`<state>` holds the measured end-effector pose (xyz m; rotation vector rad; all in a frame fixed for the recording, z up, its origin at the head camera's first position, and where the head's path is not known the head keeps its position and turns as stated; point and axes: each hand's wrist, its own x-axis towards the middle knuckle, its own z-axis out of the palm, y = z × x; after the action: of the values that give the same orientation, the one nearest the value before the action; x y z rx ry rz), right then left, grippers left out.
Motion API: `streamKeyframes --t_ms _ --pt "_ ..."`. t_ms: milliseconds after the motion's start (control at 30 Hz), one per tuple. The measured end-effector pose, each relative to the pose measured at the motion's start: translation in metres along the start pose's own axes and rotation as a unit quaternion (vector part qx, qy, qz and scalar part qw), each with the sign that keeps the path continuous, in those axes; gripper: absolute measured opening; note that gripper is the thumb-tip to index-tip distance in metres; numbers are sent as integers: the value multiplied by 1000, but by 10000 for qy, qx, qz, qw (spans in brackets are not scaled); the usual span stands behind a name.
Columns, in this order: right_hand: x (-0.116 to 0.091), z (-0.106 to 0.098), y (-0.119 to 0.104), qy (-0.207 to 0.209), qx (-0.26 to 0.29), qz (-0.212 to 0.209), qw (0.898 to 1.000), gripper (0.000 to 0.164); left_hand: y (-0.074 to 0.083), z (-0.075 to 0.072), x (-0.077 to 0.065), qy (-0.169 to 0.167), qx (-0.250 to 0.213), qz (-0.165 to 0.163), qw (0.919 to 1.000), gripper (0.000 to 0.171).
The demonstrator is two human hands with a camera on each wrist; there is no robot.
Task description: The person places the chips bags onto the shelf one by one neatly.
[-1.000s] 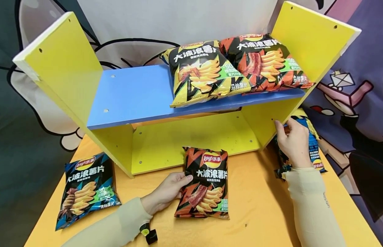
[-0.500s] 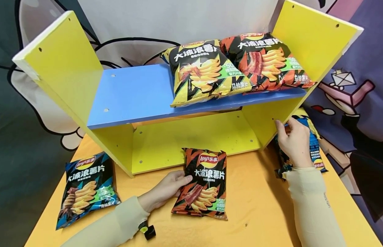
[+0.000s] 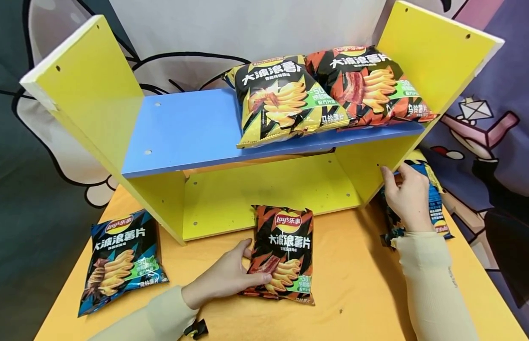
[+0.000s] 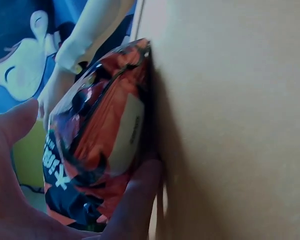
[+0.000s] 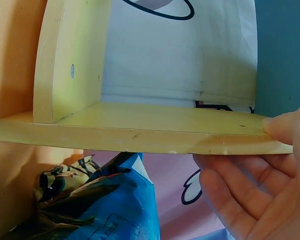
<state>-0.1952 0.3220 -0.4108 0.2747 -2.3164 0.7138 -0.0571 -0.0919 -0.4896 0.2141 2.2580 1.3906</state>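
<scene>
My left hand (image 3: 230, 274) is at the left edge of a red-and-black bag of potato chips (image 3: 291, 237) lying on the table before the shelf unit. Its thumb extends over the bag, and its other fingers are low along the bag's side, as the left wrist view (image 4: 135, 195) shows; the fingers look straight and spread. My right hand (image 3: 407, 194) grips the front edge of the yellow shelf unit's right side panel (image 5: 160, 140), thumb on the inner face and fingers on the outer.
On the blue shelf board (image 3: 183, 125) sit a yellow chip bag (image 3: 285, 104) and a red one (image 3: 366, 90). A blue chip bag (image 3: 121, 260) lies left of the unit. More chip bags (image 3: 436, 203) lie right of it, partly behind my right hand.
The red chip bag shifted slightly left, then stayed put. My left hand loosened its hold, spreading its fingers and moving a little left and nearer. My right hand has kept its grip.
</scene>
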Motion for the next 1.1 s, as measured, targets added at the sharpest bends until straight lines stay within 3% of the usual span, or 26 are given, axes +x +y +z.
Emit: streamKeyframes --t_ms 133,233,700,900,1100 --pt "0 1 0 -28 -8 44 10000 28 -1 6 0 235 605 93 9978 118" --pt "0 0 0 -29 -8 65 10000 29 -3 10 1 368 715 201 9966 115" --pt "0 1 2 -1 -57 45 10000 29 -15 21 5 554 277 774 9951 100" --pt "0 1 2 -10 -75 60 10000 29 -15 21 5 757 276 770 9938 90" --pt "0 1 2 -11 -65 55 10000 29 -16 21 7 645 -323 933 9930 79"
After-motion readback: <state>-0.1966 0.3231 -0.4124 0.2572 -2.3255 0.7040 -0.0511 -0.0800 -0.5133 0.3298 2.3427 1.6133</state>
